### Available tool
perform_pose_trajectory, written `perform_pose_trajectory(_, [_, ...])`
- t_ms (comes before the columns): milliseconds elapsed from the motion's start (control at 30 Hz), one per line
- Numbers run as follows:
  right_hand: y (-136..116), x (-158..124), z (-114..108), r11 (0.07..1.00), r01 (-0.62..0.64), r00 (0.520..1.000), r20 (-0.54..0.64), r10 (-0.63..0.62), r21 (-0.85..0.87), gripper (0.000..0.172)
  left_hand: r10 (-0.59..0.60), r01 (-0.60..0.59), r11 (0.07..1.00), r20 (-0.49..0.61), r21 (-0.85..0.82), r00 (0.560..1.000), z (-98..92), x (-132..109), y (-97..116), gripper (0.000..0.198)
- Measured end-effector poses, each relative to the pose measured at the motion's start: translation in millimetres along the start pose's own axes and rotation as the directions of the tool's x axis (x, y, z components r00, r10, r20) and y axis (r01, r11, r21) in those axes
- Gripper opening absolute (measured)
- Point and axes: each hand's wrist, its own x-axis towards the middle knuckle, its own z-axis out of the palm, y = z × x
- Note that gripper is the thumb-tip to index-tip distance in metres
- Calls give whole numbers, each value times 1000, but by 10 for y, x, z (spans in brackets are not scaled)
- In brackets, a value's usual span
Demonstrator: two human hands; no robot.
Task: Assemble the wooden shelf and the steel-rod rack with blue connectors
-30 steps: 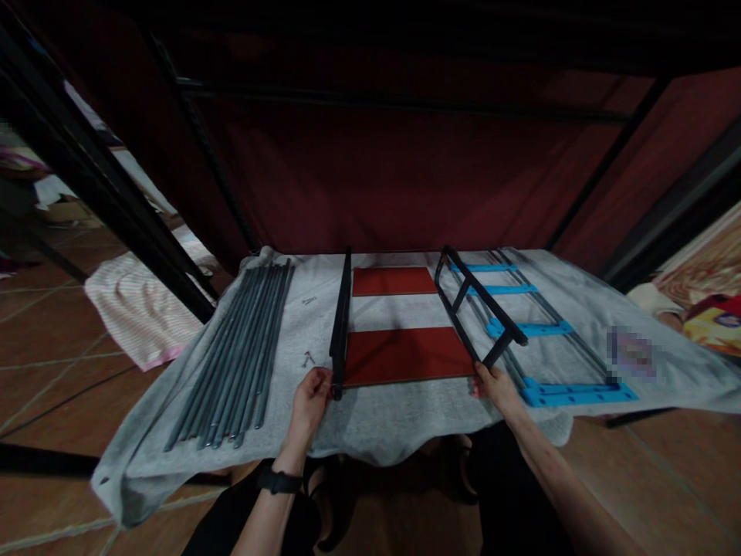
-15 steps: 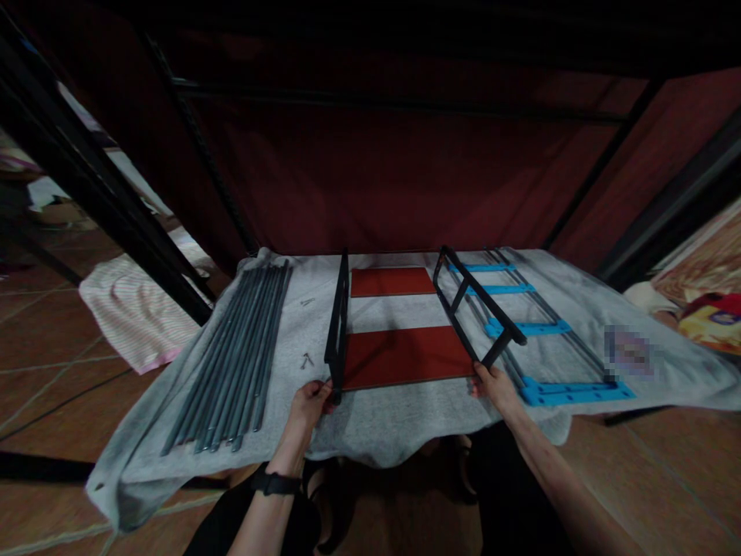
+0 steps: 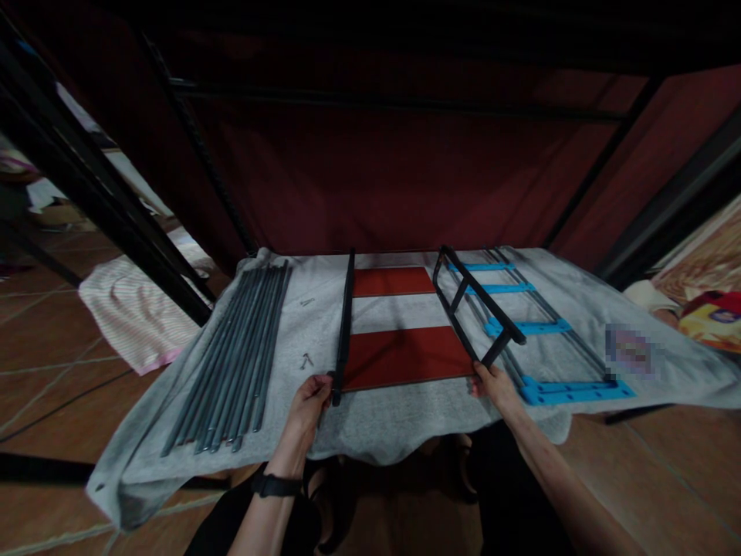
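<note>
My left hand (image 3: 311,398), with a black band on the wrist, is closed on the near end of a black side frame (image 3: 345,316) that stands nearly upright. My right hand (image 3: 491,381) grips the near corner of a second black frame (image 3: 463,309), which leans outward to the right and shows its crossbars. Between the two frames lie a larger red-brown board (image 3: 408,357) in front and a smaller red-brown board (image 3: 394,282) behind. Both boards reach across from one frame to the other. My fingertips are partly hidden behind the frame ends.
Several grey metal tubes (image 3: 237,355) lie side by side on the left of the grey cloth (image 3: 370,425). Small screws (image 3: 306,361) rest between tubes and left frame. On the right are blue plastic brackets (image 3: 544,328) joined by dark tubes. A dark red curtain (image 3: 394,185) hangs behind.
The left black frame has tilted from leaning left to nearly upright, its top moving right with my left hand on its near end. The right frame and my right hand look unchanged.
</note>
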Motion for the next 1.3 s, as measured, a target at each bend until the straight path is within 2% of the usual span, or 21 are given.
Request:
perform_pose_trajectory(100, [-12, -19, 0, 1000, -3, 1000, -2, 3, 6, 18, 69, -68, 997, 56, -21, 996, -15, -7, 31, 38])
perform_pose_trajectory(233, [-55, -73, -4, 1000, 12, 1000, -8, -12, 15, 17, 46, -47, 999, 68, 5, 997, -60, 8, 18, 40])
perform_pose_trajectory(333, [-101, -121, -4, 1000, 30, 1000, -7, -30, 1, 18, -2, -5, 987, 48, 160, 999, -59, 51, -54, 33])
perform_pose_trajectory(433, [-129, -143, 5, 1000, 22, 1000, 1, -22, 15, 19, -27, 16, 941, 27, 337, 999, -51, 109, -109, 14])
perform_pose_trajectory(500, [-124, -136, 13, 999, 7, 1000, 12, -8, 41, 18, -33, 24, 922, 17, 386, 999, -57, 141, -107, 4])
perform_pose_trajectory(700, [-58, -73, 15, 996, 4, 1000, 26, -6, 86, 17, -61, 19, 856, 65, 517, 996, -84, 159, -53, 5])
perform_pose_trajectory(833, [-38, -45, -1, 996, 2, 1000, 18, -4, 90, 17, -6, -29, 924, 89, 382, 996, -53, 142, -78, 5])
perform_pose_trajectory(1000, [-19, -28, -10, 995, 7, 1000, 15, -9, 102, 16, 98, -117, 983, 136, 142, 986, -38, 62, 23, 23])
perform_pose_trajectory(1167, [-11, -27, -6, 994, 13, 1000, 17, -15, 108, 18, 42, -57, 994, 159, 92, 986, -40, -11, 118, 34])
perform_pose_trajectory(1300, [-22, -28, -8, 996, 0, 1000, 16, -1, 87, 19, 24, -30, 996, 69, 78, 997, -8, 25, 48, 28])
